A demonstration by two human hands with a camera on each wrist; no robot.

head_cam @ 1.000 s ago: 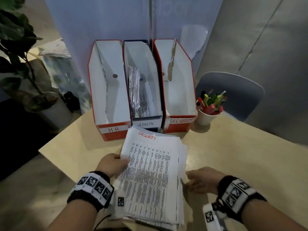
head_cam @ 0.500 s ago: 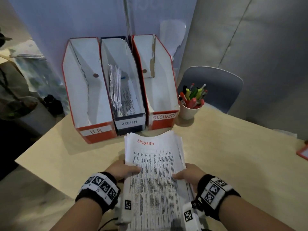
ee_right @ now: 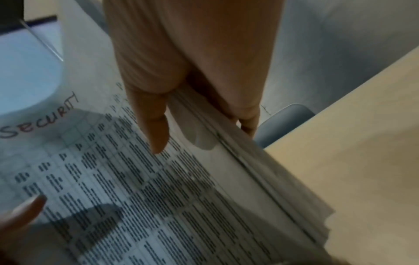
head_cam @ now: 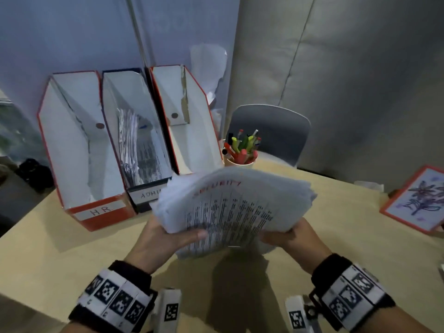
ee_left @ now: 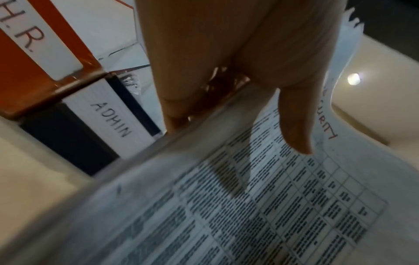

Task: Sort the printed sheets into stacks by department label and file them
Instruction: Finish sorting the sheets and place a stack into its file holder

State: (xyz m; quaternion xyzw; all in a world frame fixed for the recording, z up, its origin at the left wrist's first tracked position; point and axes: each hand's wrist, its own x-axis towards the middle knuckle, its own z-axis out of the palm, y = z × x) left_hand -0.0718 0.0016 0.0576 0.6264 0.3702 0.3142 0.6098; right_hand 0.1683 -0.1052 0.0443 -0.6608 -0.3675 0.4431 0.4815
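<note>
Now, from the head view, I have the SECURITY stack (head_cam: 230, 207) lifted off the desk (head_cam: 336, 236), one hand on each long side. My left hand (head_cam: 165, 239) clamps its edge with the thumb over the top sheet and the fingers underneath; my right hand (head_cam: 292, 239) does the same on the opposite edge. I hold it from both sides because the pile is thick and loose, and a one-sided hold would let the sheets fan out. Behind it stand the HR file box (head_cam: 79, 155), the ADMIN file box (head_cam: 137, 145) with papers already inside, and the red file box (head_cam: 185, 121) on the right, whose label the stack hides; I judge that one to be the destination. A pen cup (head_cam: 240, 152) sits just beside it, so I should come in from above. A red-framed drawing (head_cam: 418, 198) lies at the desk's right edge.

From my left wrist, my left thumb (ee_left: 294, 125) lies flat on the printed table and the fingers (ee_left: 174, 107) curl under the edge, gripping the stack right in front of the ADMIN label (ee_left: 111, 122).

From my right wrist, the thumb (ee_right: 154, 129) presses the top sheet near the red handwritten word, fingers (ee_right: 247, 118) wrapped beneath, squeezing the layered edges (ee_right: 260, 170) together so they stay squared.
</note>
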